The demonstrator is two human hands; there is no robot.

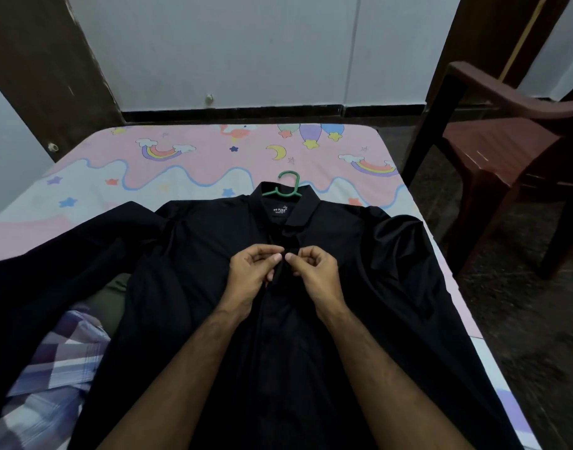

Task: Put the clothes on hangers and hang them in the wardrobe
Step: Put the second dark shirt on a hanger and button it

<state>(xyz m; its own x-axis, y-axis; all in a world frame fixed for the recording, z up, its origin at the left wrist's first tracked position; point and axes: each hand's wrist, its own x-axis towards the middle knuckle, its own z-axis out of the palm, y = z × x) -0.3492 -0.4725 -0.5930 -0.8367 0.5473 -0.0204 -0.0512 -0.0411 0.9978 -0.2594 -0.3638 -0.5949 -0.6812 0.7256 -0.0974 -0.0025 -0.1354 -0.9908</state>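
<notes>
Shirt: I am viewing a black shirt (213, 287) lying front-up on the bed (213, 157), collar away from me, its long axis running from me toward the wall.
Hanger: a green hanger (286, 186) is sitting inside the collar, hook pointing away, beyond both hands.
Left hand: my left hand (251, 274) is pinching the placket's left edge just below the collar.
Right hand: my right hand (314, 271) is pinching the opposite edge; the fingertips are nearly meeting.
Key relation: the placket is running under and between both hands, each equally near; I am judging a button is being fastened.
Other clothes: a checked garment (51, 368) is lying at my left.
</notes>
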